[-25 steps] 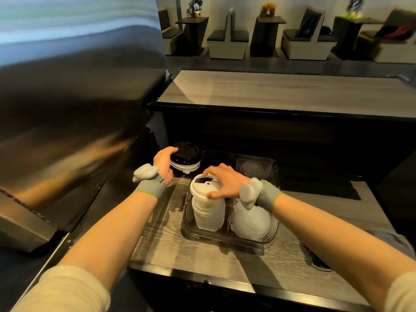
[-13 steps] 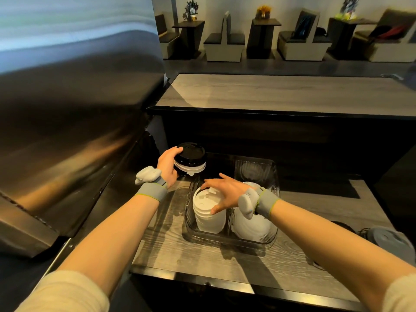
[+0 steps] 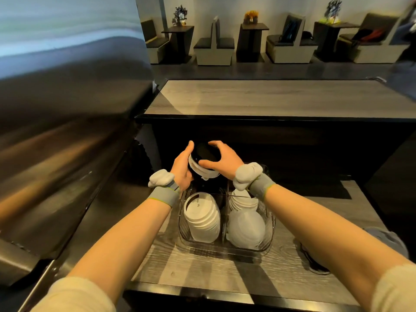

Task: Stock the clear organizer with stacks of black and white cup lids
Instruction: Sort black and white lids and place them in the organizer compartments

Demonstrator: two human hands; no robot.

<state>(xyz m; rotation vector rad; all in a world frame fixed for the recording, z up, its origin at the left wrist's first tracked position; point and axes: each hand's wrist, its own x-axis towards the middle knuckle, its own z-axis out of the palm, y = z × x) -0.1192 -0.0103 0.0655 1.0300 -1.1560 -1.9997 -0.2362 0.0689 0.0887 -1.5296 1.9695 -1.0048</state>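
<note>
grey wood tabletop [image 3: 180, 266] carried the clear organizer [image 3: 225, 249], white lid stacks [image 3: 201, 218] filling its compartments nearer than the grips, while left grip [image 3: 182, 168] and right grip [image 3: 225, 160] clasped a black-topped lid stack [image 3: 205, 153] between them, just above a rear compartment, likely steadying it for lowering.

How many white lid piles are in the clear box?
2. The left white pile sits in the organizer's near-left compartment, the right white pile near-right. The left hand and right hand hide the back.

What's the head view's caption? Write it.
Left hand and right hand grip a black-and-white round lid stack over the clear plastic organizer.
</note>
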